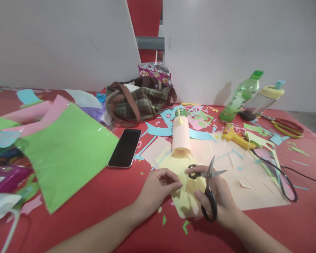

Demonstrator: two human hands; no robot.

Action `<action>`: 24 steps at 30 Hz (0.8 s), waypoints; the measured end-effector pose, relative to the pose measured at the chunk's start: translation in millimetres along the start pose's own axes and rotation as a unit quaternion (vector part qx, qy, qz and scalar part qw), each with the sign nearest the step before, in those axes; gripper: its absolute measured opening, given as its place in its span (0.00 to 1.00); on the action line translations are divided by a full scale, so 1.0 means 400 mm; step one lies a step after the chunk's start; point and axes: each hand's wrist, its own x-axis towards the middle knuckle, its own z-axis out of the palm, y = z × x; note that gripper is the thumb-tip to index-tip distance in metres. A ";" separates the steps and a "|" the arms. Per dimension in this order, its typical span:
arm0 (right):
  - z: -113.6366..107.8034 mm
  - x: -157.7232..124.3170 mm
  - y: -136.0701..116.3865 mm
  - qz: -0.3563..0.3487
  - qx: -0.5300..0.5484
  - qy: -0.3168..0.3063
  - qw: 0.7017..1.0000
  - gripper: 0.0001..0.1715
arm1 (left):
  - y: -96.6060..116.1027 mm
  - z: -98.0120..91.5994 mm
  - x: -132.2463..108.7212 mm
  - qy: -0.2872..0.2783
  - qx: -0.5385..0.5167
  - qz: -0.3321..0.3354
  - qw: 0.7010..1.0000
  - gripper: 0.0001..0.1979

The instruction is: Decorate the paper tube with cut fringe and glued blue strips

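My right hand (221,196) grips black-handled scissors (209,186), blades parted and pointing up and away. My left hand (158,186) pinches the edge of a pale yellow sheet of paper (185,196) that lies on the red table between both hands. Just beyond the yellow sheet stands a bottle wrapped in a peach paper tube (181,135) with a green cap. A larger peach sheet (252,182) lies under my right hand and stretches to the right.
A black phone (125,147) lies left of the paper. A big green sheet (65,151) and pink sheets cover the left side. A plaid bag (139,100), a yellow glue gun (233,135) with black cord, two bottles (239,96), red-handled scissors (287,124) and paper scraps lie behind.
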 end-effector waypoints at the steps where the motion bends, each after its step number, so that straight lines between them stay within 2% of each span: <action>1: 0.000 0.000 0.000 -0.002 0.002 0.002 1.000 0.20 | 0.001 0.000 0.000 0.000 0.001 0.004 1.000 0.08; 13: -0.012 -0.004 -0.006 0.007 0.028 -0.001 1.000 0.21 | 0.003 0.000 0.001 -0.020 0.023 0.015 0.999 0.07; 18: -0.004 -0.002 -0.001 0.011 0.038 0.034 0.999 0.21 | 0.007 0.002 -0.002 -0.025 0.034 0.009 0.999 0.07; 24: 0.016 0.015 0.011 0.084 0.050 0.109 0.989 0.16 | 0.005 0.001 -0.005 -0.033 0.042 0.017 0.998 0.07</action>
